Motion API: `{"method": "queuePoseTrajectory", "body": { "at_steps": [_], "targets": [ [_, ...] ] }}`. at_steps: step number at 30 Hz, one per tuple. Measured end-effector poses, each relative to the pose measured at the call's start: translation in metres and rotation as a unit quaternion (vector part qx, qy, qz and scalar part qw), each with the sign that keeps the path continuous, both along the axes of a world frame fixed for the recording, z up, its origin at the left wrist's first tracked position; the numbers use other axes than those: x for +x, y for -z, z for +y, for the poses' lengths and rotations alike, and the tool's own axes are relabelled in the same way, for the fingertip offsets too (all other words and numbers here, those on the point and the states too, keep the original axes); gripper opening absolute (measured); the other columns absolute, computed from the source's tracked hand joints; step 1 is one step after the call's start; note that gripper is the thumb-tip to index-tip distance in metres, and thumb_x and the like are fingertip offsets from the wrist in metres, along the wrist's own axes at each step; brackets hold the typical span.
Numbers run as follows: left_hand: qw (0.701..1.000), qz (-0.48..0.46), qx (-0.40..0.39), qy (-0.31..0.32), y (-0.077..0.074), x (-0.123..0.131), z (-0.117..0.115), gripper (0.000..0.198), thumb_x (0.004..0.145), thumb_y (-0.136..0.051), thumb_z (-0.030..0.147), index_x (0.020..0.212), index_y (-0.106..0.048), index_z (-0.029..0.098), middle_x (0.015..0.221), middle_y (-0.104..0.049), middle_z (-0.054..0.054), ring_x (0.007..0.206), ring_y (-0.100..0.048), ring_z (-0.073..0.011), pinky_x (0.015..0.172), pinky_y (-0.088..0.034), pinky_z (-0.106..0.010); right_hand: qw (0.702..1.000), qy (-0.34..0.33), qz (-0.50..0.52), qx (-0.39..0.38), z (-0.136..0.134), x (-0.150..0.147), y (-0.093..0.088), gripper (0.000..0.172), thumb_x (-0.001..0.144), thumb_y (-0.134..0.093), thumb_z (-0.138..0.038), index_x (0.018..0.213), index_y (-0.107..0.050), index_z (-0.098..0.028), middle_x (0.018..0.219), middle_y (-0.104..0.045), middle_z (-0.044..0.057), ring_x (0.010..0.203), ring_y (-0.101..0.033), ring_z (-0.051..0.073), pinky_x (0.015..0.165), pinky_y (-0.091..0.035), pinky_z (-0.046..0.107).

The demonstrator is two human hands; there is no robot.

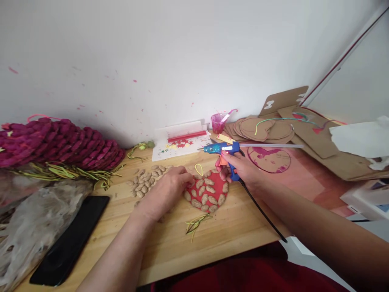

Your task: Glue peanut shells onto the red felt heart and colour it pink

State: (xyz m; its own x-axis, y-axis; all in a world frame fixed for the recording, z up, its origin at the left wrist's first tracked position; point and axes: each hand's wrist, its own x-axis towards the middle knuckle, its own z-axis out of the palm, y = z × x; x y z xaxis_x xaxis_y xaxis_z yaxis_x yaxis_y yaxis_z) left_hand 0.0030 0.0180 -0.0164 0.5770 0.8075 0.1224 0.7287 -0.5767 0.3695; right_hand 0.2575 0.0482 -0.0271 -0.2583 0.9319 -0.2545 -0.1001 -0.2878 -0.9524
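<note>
**Hot nozzle over the heart**

My left hand pins the heart by its left edge, fingers curled together, mid-table. My right hand grips the glue gun, nozzle pointing left just above. The risk, I'd say: glue dripping on my left fingers, or the cord dragging across the peanuts.

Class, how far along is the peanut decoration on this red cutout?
Done: peanuts cover much of the red cutout. In hand: the right hand grips a blue glue gun beside it; the left hand rests on its edge. Left: red gaps, and loose peanuts on the table.
</note>
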Motion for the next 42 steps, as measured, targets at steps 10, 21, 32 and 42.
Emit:
{"method": "queuePoseTrajectory", "body": {
  "at_steps": [10,21,32,42],
  "targets": [
    [1.0,-0.002,-0.021,-0.013,-0.006,0.003,-0.002,0.027,0.094,-0.049,0.008,0.085,-0.072,0.019,0.087,-0.064,-0.004,0.08,-0.061,-0.0161,0.074,-0.048,-0.028,0.998,-0.001,0.061,0.024,0.003,-0.002,0.003,0.055,0.077,-0.071,-0.069,0.077,-0.067,-0.014,0.068,-0.067,0.005,0.053,-0.064,0.013,0.044,-0.044,0.019],
    [1.0,-0.009,-0.016,-0.022,-0.006,0.002,-0.002,0.022,0.092,-0.054,0.006,0.088,-0.073,0.017,0.088,-0.066,-0.005,0.083,-0.062,-0.0186,0.076,-0.049,-0.03,0.999,0.011,0.052,0.009,0.002,-0.003,-0.002,0.055,0.074,-0.074,-0.069,0.073,-0.068,-0.014,0.066,-0.067,0.006,0.053,-0.063,0.013,0.042,-0.044,0.02],
    [1.0,-0.005,0.015,-0.004,-0.004,0.001,-0.002,0.017,0.091,-0.06,0.01,0.086,-0.075,0.018,0.085,-0.068,-0.005,0.077,-0.063,-0.0181,0.073,-0.049,-0.03,0.997,0.024,0.06,0.03,0.003,-0.003,0.0,0.049,0.081,-0.068,-0.065,0.07,-0.068,-0.018,0.069,-0.069,0.008,0.056,-0.066,0.017,0.044,-0.045,0.024],
    [0.996,-0.066,-0.055,-0.03,-0.012,-0.004,0.002,0.011,0.087,-0.067,0.013,0.086,-0.075,0.02,0.079,-0.073,0.001,0.071,-0.065,-0.013,0.069,-0.047,-0.023,0.997,0.032,0.068,0.015,0.003,-0.004,-0.004,0.05,0.088,-0.062,-0.064,0.067,-0.067,-0.019,0.066,-0.066,0.007,0.053,-0.063,0.015,0.042,-0.043,0.024]
  ]
}}
